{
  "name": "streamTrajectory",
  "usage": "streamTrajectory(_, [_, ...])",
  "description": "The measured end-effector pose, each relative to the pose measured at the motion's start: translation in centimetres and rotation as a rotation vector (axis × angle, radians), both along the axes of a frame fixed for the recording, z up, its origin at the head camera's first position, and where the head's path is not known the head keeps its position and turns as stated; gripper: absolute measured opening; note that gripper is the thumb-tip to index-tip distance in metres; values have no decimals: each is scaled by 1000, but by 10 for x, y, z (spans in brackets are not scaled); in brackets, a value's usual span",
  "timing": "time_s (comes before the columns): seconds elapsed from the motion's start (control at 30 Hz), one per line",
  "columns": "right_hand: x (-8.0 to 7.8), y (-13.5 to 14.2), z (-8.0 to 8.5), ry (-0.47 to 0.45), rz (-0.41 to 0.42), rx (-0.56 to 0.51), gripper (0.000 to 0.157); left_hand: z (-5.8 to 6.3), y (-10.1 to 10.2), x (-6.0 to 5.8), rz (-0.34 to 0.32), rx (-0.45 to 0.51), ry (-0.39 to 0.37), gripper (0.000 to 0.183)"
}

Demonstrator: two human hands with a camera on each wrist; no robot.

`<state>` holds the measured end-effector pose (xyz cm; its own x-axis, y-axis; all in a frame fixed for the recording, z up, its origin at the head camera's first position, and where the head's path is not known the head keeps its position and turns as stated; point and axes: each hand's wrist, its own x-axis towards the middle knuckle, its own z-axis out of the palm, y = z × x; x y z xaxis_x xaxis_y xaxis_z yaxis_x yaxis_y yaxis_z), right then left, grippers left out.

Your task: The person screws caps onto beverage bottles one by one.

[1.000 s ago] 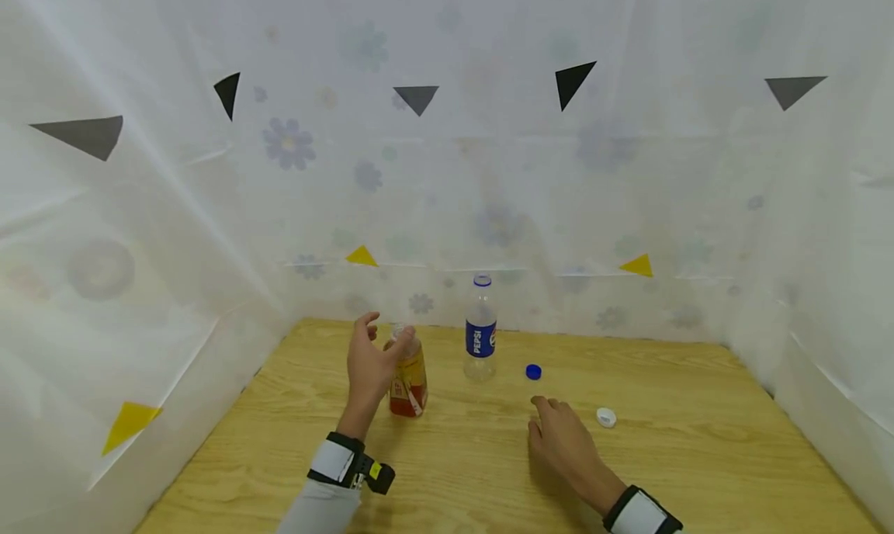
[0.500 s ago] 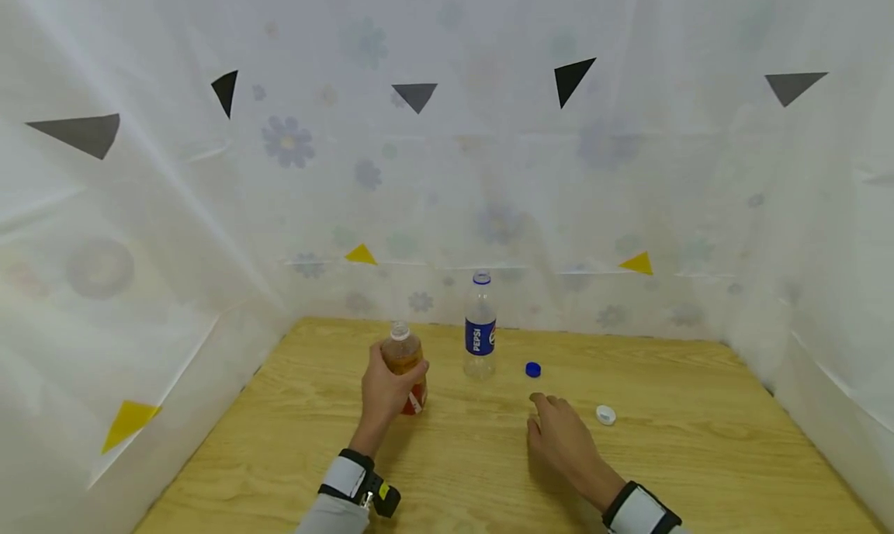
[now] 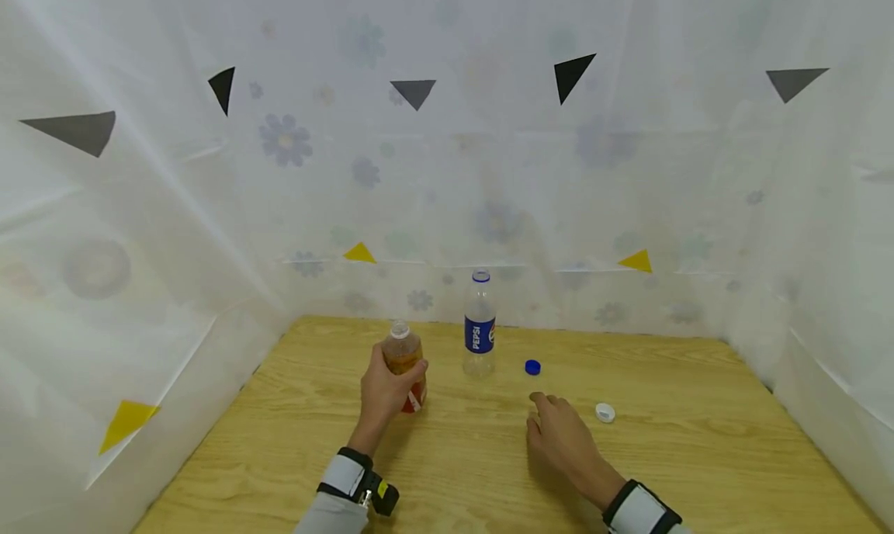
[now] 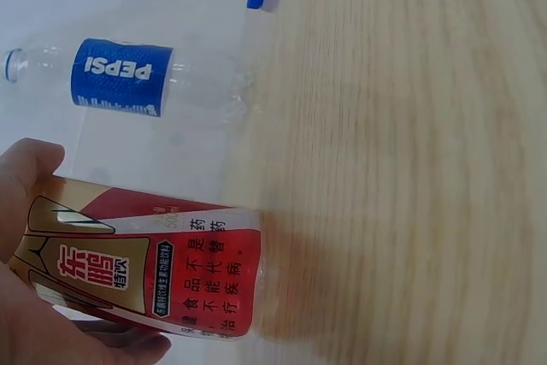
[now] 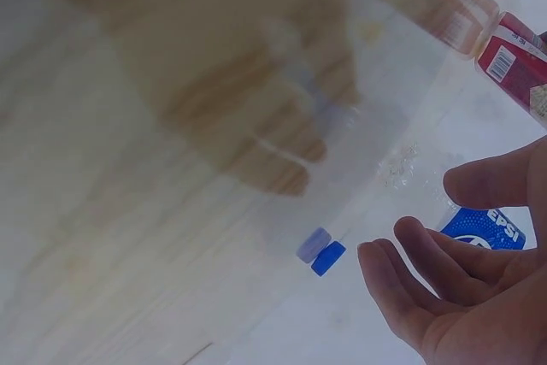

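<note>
My left hand (image 3: 382, 386) grips a red and gold drink bottle (image 4: 145, 254) around its upper half, thumb on one side and fingers on the other. The bottle stands upright on the table with no cap on its clear neck. Over the table, my right hand (image 3: 564, 445) holds nothing, its fingers loosely bent. An uncapped clear Pepsi bottle (image 3: 479, 334) with a blue label stands behind, between the two hands. Beyond the right fingertips lies a blue bottle cap (image 3: 533, 367). A white bottle cap (image 3: 604, 413) lies to the right of that hand.
The wood-grain table (image 3: 461, 472) is bordered by white sheeting (image 3: 503, 169) at the back and both sides. Black, grey and yellow triangles are stuck on the sheeting. Each wrist wears a strap, the left one with a small black camera (image 3: 384, 497).
My left hand, held open beside the drink bottle a second ago, has moved right and closed around it. The right hand has stayed in place. The head view has shifted slightly.
</note>
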<state>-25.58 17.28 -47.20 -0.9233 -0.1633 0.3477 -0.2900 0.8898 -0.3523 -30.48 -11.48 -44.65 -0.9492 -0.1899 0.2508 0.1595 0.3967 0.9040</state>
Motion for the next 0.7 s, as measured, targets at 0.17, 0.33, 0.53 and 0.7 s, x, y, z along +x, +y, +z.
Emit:
streamTrajectory(0.17, [0, -1, 2, -13, 4, -4, 32, 2, 1, 1, 1, -32, -11, 73])
streamTrajectory(0.33, [-3, -2, 2, -29, -2, -20, 32, 6, 10, 6, -36, -86, -13, 74])
streamTrajectory(0.53, [-1, -2, 3, -38, -5, -17, 32, 10, 28, 14, -122, -153, 10, 74])
streamTrajectory(0.7, [-2, -1, 4, -26, -16, -32, 32, 18, 43, 18, -188, -207, 24, 75])
